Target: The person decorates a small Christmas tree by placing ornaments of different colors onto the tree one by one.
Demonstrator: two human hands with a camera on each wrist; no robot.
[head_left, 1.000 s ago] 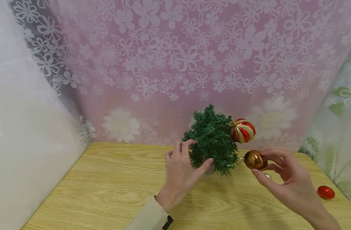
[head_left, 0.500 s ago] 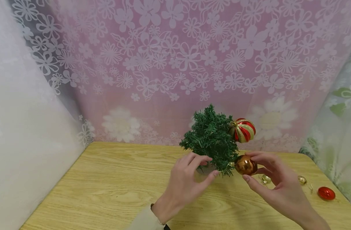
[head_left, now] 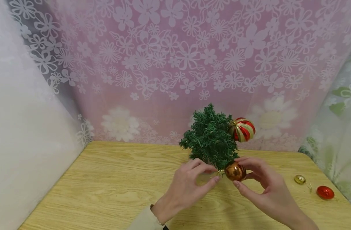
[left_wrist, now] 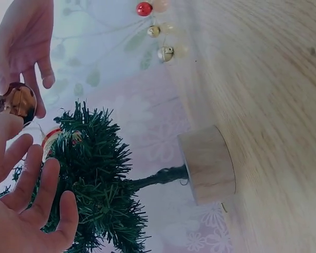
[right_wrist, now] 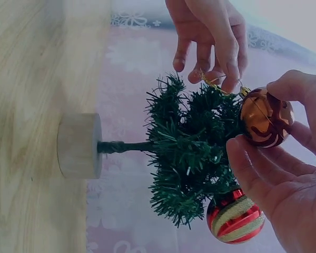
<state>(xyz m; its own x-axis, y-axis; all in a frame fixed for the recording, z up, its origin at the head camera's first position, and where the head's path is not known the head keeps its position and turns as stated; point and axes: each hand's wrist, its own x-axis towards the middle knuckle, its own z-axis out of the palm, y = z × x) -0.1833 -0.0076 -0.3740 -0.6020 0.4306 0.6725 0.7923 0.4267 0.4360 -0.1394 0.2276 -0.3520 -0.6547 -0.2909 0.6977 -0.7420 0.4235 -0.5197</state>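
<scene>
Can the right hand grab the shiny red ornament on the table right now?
Probably not yet: the right hand holds the brown ball. Once free, it likely could; nothing seems to cover the red ornament.

Wood-grain tabletop [head_left: 106, 179] under tree [head_left: 210, 134], red ornament [head_left: 325, 192] and two apparently golden baubles [head_left: 299, 179]

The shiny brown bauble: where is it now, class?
In the head view, the shiny brown bauble is right of centre, between the left hand and the right hand, which holds it, at the lower right of the green tree.

Cream sleeve [head_left: 146, 221], black wrist strap [head_left: 165, 227]
</scene>
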